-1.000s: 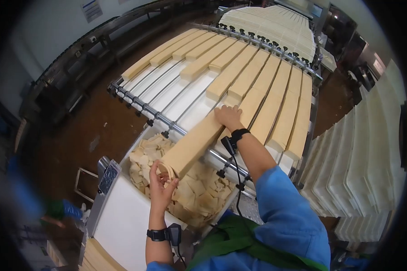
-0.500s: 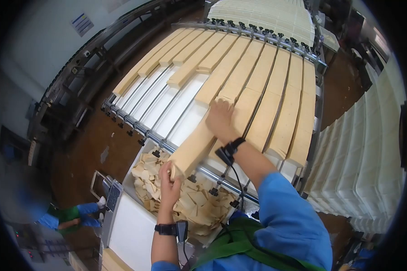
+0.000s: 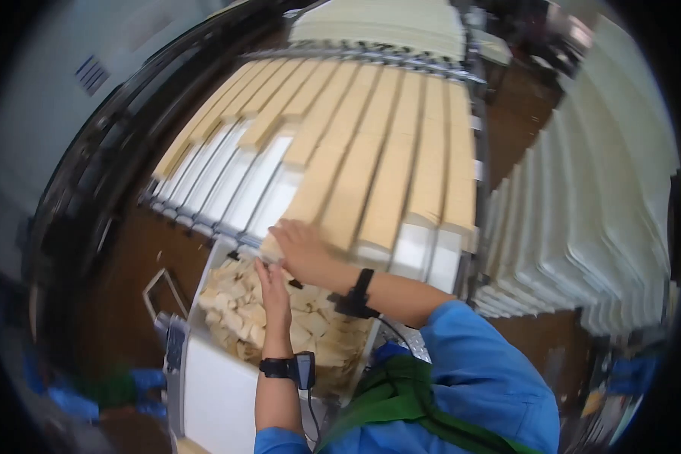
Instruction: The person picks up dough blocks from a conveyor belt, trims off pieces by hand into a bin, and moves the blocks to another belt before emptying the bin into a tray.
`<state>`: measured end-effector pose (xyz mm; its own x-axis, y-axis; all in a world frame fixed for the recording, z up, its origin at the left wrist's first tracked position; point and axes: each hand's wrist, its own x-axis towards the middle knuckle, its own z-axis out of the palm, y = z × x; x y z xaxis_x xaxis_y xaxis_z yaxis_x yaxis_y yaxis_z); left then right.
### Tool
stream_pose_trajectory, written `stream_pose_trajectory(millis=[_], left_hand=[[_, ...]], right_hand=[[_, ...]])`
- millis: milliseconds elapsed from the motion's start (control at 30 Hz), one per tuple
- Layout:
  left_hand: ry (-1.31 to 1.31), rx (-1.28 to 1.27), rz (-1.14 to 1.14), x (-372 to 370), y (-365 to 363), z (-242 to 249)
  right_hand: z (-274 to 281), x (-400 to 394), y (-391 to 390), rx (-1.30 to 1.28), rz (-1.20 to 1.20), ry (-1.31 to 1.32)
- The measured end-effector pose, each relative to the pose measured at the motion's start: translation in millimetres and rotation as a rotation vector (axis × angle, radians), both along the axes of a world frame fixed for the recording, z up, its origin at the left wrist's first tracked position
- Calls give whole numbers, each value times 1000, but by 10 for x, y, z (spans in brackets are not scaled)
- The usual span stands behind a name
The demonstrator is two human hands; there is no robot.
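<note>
Long beige strips (image 3: 390, 151), which look like stacked soft sheets, lie side by side in white channels on a metal-framed rack. My right hand (image 3: 303, 251) rests on the near end of one beige strip (image 3: 310, 203), fingers stretched across its top. Just below it, at the rack's front rail, my left hand (image 3: 275, 291) points upward, its fingers straight and its palm toward that end. The strip's end face is mostly hidden by my hands, so contact with the left fingertips is hard to make out.
Under the front rail stands a white bin (image 3: 197, 303) filled with beige offcuts (image 3: 234, 303). Tall pale sheets (image 3: 575, 197) hang on the right. Another white-covered rack (image 3: 378, 26) stands beyond. A blurred person in blue and green (image 3: 117, 390) is at lower left.
The strip that sloped down over the front rail now lies on the rack. My right hand moved down to its near end, and my left hand released its grip. The camera view shifted.
</note>
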<state>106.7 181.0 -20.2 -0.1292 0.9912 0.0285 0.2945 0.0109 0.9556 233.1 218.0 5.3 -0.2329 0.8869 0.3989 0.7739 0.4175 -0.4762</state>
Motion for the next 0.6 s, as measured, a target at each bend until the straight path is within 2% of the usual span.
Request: stream_pose_trajectory(millis=[67, 100, 200, 233, 300, 333, 367, 400, 433, 467, 533, 600], left_hand=[[-334, -8, -118, 77, 274, -399], [-362, -20, -256, 13, 424, -604], [-479, 8, -35, 347, 332, -154], [-515, -14, -44, 340, 414, -180], [-553, -32, 16, 391, 533, -211], [-556, -29, 86, 439, 538, -186], [-553, -32, 83, 456, 550, -159], [-546, -34, 87, 478, 547, -118], [-545, -33, 95, 484, 562, -97], [-453, -64, 155, 512, 569, -40], [-265, -116, 281, 578, 599, 47], [-234, -189, 333, 654, 588, 127]], right_hand=[[55, 143, -73, -2, -92, 44], [130, 250, -185, -3, -123, 72], [563, 1038, -747, -18, -271, 95], [722, 1347, -963, -28, -316, 99], [1015, 2113, -1480, 7, -528, 346], [1349, 2389, -1847, 138, -732, 324], [1654, 2776, -2172, 334, -782, 254], [2019, 3082, -2536, 314, -870, 470], [2155, 3591, -2793, 504, -997, 383], [2491, 3975, -3139, 583, -1031, 316], [3088, 4492, -3617, 647, -1079, 717], [3586, 4856, -3886, 726, -1047, 1048]])
